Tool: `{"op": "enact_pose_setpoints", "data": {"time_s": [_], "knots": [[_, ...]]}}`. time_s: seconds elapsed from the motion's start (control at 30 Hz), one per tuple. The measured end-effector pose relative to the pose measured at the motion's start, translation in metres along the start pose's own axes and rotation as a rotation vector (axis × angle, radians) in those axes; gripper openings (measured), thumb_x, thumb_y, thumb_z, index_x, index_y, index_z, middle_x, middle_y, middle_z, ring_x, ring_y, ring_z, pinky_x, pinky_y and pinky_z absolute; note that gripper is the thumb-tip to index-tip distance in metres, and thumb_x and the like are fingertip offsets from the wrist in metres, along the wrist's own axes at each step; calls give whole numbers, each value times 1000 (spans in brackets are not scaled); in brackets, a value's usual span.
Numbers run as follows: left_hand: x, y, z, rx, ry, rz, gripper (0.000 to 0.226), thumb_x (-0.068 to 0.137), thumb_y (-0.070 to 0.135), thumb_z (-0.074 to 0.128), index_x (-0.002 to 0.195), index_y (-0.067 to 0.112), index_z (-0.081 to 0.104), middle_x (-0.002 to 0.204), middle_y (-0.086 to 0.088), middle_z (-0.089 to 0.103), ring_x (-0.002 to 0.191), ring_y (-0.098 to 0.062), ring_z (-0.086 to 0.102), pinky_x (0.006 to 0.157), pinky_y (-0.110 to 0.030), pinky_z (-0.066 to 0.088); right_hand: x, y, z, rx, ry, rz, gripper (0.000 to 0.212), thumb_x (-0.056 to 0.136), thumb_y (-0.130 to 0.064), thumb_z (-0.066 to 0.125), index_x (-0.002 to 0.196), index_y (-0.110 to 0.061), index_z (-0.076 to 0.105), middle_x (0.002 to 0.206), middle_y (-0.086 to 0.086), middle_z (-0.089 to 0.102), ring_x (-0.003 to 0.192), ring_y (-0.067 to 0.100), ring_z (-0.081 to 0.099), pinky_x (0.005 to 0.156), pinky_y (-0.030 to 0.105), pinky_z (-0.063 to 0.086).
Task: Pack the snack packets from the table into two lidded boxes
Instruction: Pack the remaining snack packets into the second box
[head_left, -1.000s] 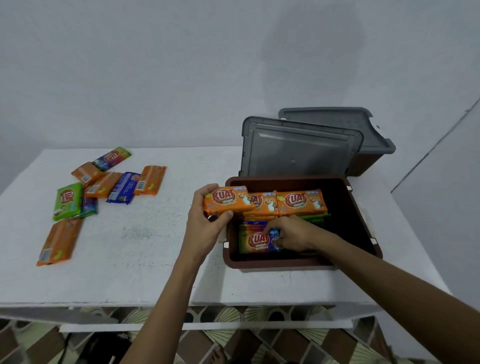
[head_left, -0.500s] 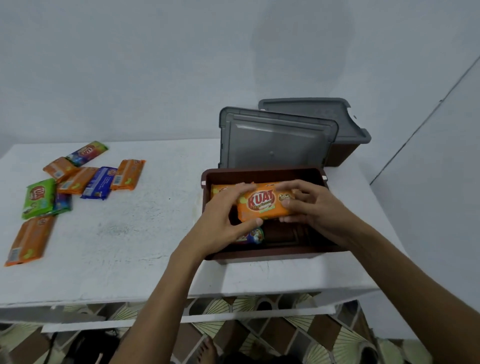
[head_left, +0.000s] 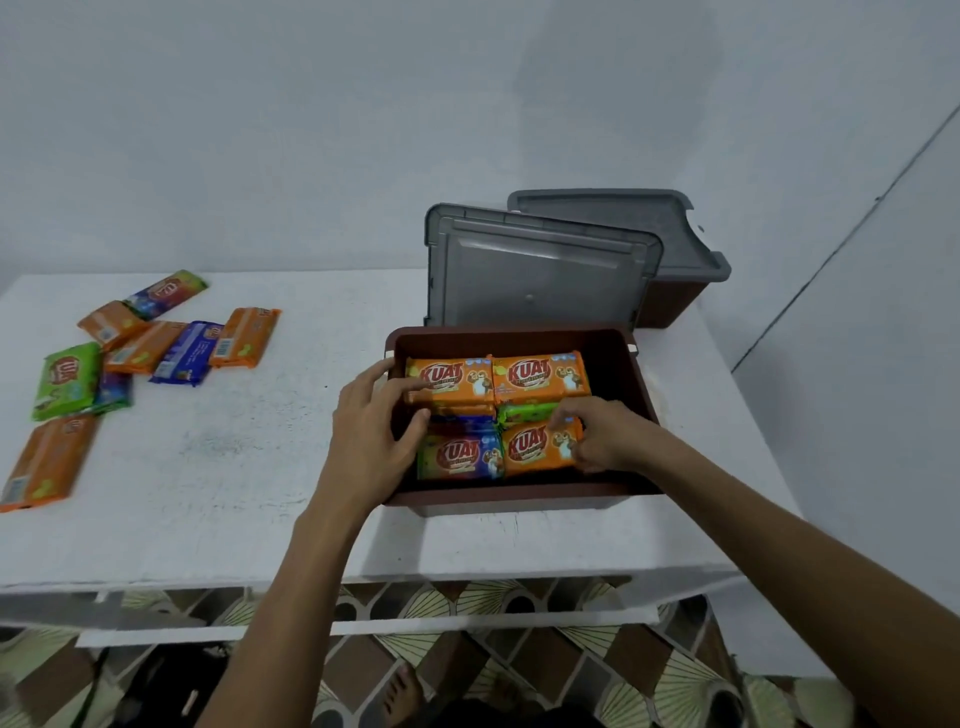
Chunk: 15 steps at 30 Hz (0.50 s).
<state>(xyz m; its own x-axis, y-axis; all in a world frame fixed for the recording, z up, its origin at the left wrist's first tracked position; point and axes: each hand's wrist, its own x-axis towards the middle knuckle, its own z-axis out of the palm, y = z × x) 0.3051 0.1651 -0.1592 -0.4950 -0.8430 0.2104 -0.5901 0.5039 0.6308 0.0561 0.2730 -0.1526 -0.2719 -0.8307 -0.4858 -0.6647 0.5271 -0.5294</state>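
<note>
We see dim, flat, bluish light with no hard glare, only a faint pale sheen on the lid (head_left: 540, 275). A broad soft shadow darkens the wall (head_left: 260, 130) toward 1 o'clock, and the inside of the box (head_left: 626, 374) is dark along its 3 o'clock side. We find the middle fairly sharp, with print readable there, while the packets (head_left: 52, 462) at 9 o'clock look smeared and soft. The wide lens bows the table (head_left: 234, 467) edge toward 6 o'clock.
</note>
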Motion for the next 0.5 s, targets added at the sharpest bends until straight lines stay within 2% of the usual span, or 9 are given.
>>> {"op": "enact_pose_setpoints", "data": {"time_s": [0.07, 0.13, 0.23, 0.33, 0.4, 0.5], "knots": [[-1, 1, 1, -2, 1, -2, 34, 91, 27, 62, 124, 22, 59, 148, -4, 40, 135, -23, 35, 110, -49, 36, 7, 4, 4, -192, 33, -25, 27, 89, -5, 62, 109, -22, 58, 142, 8, 42, 123, 30, 50, 97, 35, 48], [-1, 0, 1, -8, -3, 1, 34, 91, 27, 62, 124, 22, 59, 148, -4, 39, 135, -23, 35, 110, -47, 36, 12, 6, 10, -274, 47, -50, 22, 88, -6, 63, 105, -19, 58, 141, 9, 44, 125, 30, 48, 99, 34, 45], [0, -3, 2, -21, -7, 7, 33, 91, 27, 61, 124, 23, 59, 149, -3, 38, 135, -21, 35, 110, -44, 36, 17, 3, 11, -316, 16, -53, 17, 91, -10, 61, 105, -18, 59, 141, 7, 45, 128, 28, 46, 102, 34, 43], [-1, -8, 1, -57, -14, 25, 32, 92, 29, 61, 124, 26, 59, 149, 0, 37, 135, -18, 34, 109, -39, 35, 14, -4, 7, -344, -28, -29, 22, 93, -19, 60, 115, -18, 60, 140, 6, 47, 125, 27, 49, 104, 35, 43], [-2, -12, -2, -106, -21, 47, 30, 93, 31, 60, 123, 28, 60, 148, 3, 38, 134, -13, 34, 107, -31, 32, 7, -17, 1, -392, -18, -2, 20, 93, -29, 59, 111, -20, 64, 130, 4, 56, 111, 22, 58, 97, 35, 50], [-2, -29, -12, -178, -25, 46, 27, 94, 34, 56, 121, 31, 60, 145, 7, 42, 133, -7, 35, 105, -27, 31, -2, -58, -12, -314, 54, -103, 14, 94, -33, 58, 98, -23, 65, 105, -1, 65, 89, 13, 63, 78, 32, 56]]}}
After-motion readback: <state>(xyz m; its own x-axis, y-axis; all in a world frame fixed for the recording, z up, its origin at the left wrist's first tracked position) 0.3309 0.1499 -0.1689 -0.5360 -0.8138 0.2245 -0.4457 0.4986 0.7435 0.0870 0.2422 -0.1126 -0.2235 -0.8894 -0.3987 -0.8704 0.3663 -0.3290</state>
